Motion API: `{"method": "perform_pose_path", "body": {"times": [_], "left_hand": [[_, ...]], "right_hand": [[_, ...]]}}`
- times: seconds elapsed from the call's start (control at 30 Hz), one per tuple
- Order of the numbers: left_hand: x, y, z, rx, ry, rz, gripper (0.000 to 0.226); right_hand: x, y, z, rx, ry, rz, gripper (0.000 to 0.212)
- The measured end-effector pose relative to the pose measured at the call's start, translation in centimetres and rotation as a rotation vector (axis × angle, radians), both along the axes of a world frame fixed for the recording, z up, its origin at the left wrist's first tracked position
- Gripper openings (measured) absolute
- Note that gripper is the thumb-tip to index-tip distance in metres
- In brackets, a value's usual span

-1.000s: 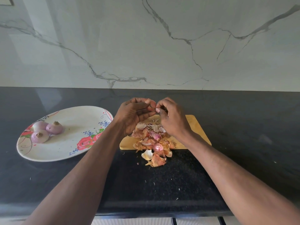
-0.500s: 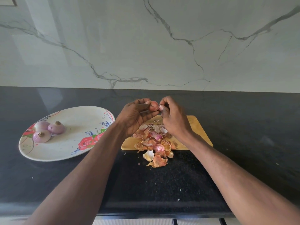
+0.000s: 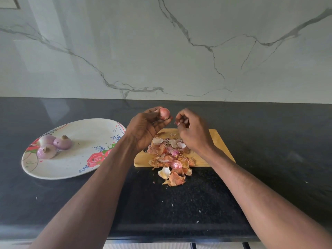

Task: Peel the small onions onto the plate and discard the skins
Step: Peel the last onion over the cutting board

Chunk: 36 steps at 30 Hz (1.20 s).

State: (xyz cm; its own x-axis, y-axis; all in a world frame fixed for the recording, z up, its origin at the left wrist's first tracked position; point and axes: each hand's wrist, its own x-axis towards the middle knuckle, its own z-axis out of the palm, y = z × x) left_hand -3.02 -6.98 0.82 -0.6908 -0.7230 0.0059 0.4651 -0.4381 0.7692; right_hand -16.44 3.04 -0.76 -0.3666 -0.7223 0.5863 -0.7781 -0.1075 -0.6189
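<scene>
The left hand [image 3: 147, 130] holds a small onion [image 3: 164, 113] up at its fingertips, above the far edge of the cutting board [image 3: 218, 142], fingers curled round it. The onion looks smooth and pink on the side that shows, with a scrap of skin perhaps clinging at its left; whether it is fully peeled cannot be told. The right hand [image 3: 193, 131] hangs just beside it, apart from the onion, its fingers curled on a pale flake of skin [image 3: 182, 122].

Three peeled onions [image 3: 53, 144] lie together on the flowered plate [image 3: 75, 169], which stands near the left part of the table [image 3: 269, 141], well apart from the board. A heap of skins [image 3: 168, 151] covers the near half of the board and spills over its near edge onto the table, and one more small onion [image 3: 176, 164] sits half buried in it at that edge.

The risks I see from here:

- The held onion is slick and gripped only at the fingertips; a slip would likely drop it into the heap or let it roll along the table.
- The buried onion could be swept away with the skins when they are gathered, since it is nearly the same colour.
- Loose flakes already lie on the table beyond the board; the flake in the right hand, dropped carelessly, may drift wider and be missed at clearing.
- Carrying the onion across to the plate passes over bare table, where a fumble means a dirty onion.
</scene>
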Motion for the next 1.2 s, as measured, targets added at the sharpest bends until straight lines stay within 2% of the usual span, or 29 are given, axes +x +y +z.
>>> {"method": "perform_pose_path", "body": {"times": [0.13,0.2,0.3,0.4,0.6,0.73,0.83,0.93,1.07,1.2], "left_hand": [[0.19,-0.14,0.07,-0.01,0.0,-0.003,0.019],[0.2,-0.11,0.1,-0.029,-0.017,-0.002,0.017],[0.24,0.03,0.13,-0.064,-0.033,-0.023,0.017],[0.28,0.29,0.19,-0.124,-0.061,-0.045,0.015],[0.2,0.21,0.22,-0.074,-0.06,-0.079,0.014],[0.2,0.14,0.06,-0.088,-0.099,-0.049,0.014],[0.13,0.04,-0.06,-0.093,-0.099,-0.045,0.03],[0.02,-0.04,-0.19,-0.098,-0.097,-0.041,0.036],[-0.09,-0.2,-0.34,-0.101,-0.106,-0.042,0.024],[-0.17,0.07,-0.31,-0.122,-0.127,-0.028,0.017]], "right_hand": [[-0.27,-0.23,-0.28,0.018,0.052,-0.053,0.012],[-0.29,-0.32,-0.25,-0.001,0.011,-0.056,0.004],[-0.16,-0.24,-0.05,-0.032,-0.139,-0.009,0.025],[0.09,-0.13,0.22,-0.044,-0.203,0.023,0.038],[-0.2,-0.16,0.36,-0.051,-0.281,0.027,0.027],[-0.49,-0.31,0.5,-0.066,-0.411,0.03,0.026],[-0.45,-0.25,0.49,-0.085,-0.397,0.024,0.018],[-0.07,-0.02,0.55,-0.123,-0.34,0.04,0.018],[-0.03,-0.17,0.46,-0.138,-0.212,0.052,0.022],[-0.12,-0.41,0.06,-0.181,-0.191,0.031,0.016]]}}
